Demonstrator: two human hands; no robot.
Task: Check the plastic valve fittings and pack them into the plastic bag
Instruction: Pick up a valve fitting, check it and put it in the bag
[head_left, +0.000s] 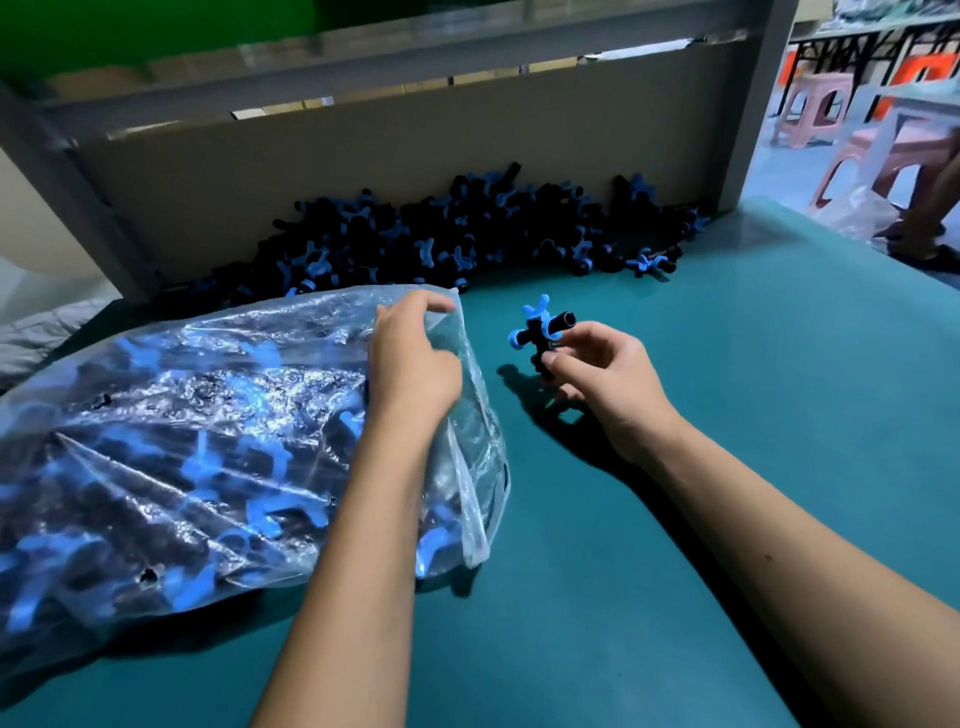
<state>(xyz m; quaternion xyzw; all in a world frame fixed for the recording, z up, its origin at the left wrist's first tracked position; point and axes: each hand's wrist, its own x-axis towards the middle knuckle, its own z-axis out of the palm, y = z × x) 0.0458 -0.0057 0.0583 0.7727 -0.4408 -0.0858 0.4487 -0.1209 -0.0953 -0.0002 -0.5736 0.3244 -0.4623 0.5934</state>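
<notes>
**One fitting in hand, bag mouth held ready**

The right hand (597, 374) pinches a single valve fitting (543, 332) between thumb and fingertips, its grip closed on the lower black stub so the blue winged handle and the black cross-barrel stand clear above the fingers. The fitting hangs just over the green bench (727, 415), a little past centre toward 1 o'clock, throwing a hard shadow below. It looks like rigid moulded plastic: light, stiff, unlikely to crush, probably a touch slick on the smooth barrel. Taking it by a barrel end, as here, seems sound; the thin blue wings are the likeliest part to snap or twist, so they are best left free for inspection.

The left hand (415, 358) reaches forward, wrist flat, fingers curled over the edge of the plastic bag (208, 441) near its 12 o'clock corner, its grip clenched on the film. The bag lies at 9 o'clock, already bulging with blue and black fittings. It is soft, crinkly, glossy film, likely heavy when full and prone to sag or slip, so its mouth needs lifting at the rim.

A loose heap of fittings (441, 239) lies at 12 o'clock against the backboard (311, 171).
</notes>
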